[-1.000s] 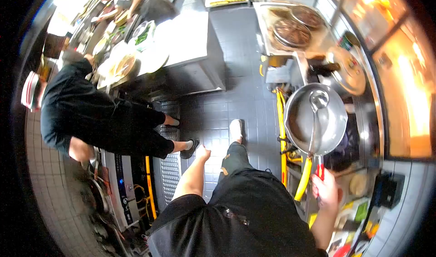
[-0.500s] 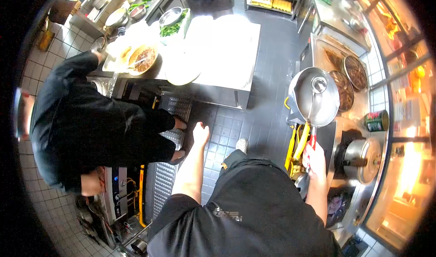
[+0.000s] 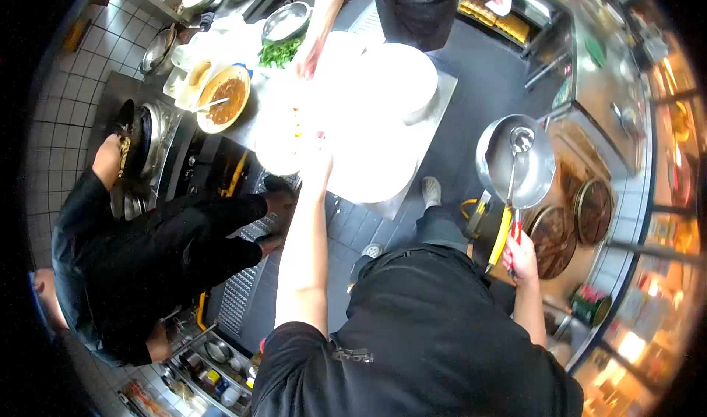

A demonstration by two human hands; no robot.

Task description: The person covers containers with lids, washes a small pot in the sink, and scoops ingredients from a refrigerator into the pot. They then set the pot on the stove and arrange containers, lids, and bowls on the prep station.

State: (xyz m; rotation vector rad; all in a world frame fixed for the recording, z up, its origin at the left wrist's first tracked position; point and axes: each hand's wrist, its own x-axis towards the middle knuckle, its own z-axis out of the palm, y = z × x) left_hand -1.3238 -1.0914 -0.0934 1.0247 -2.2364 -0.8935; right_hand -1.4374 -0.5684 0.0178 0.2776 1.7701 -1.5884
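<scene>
My right hand [image 3: 521,258] is wrapped around the red handle of a round steel wok [image 3: 545,159], held out to my right. Inside the wok rests a metal ladle [image 3: 522,139]; its shaft runs over the rim toward a yellow handle [image 3: 501,234] beside my hand. My left hand [image 3: 318,165] reaches out over the bright worktable [image 3: 442,115], by the edge of a pale plate [image 3: 278,161]. Glare washes out its fingers, so their grip is hidden. A small dark-red spot shows just beyond them.
A co-worker [image 3: 162,248] stands at left by a stove, one hand on a pan. Another person's hand [image 3: 309,55] reaches over the table from the far side. A bowl of brown sauce [image 3: 223,99] and greens [image 3: 280,52] sit there. Round dark lids [image 3: 552,242] lie right of the wok.
I have come closer to the table, and my left hand has moved out over it. The wok and ladle have moved along with me. A person has come up on the table's far side.
</scene>
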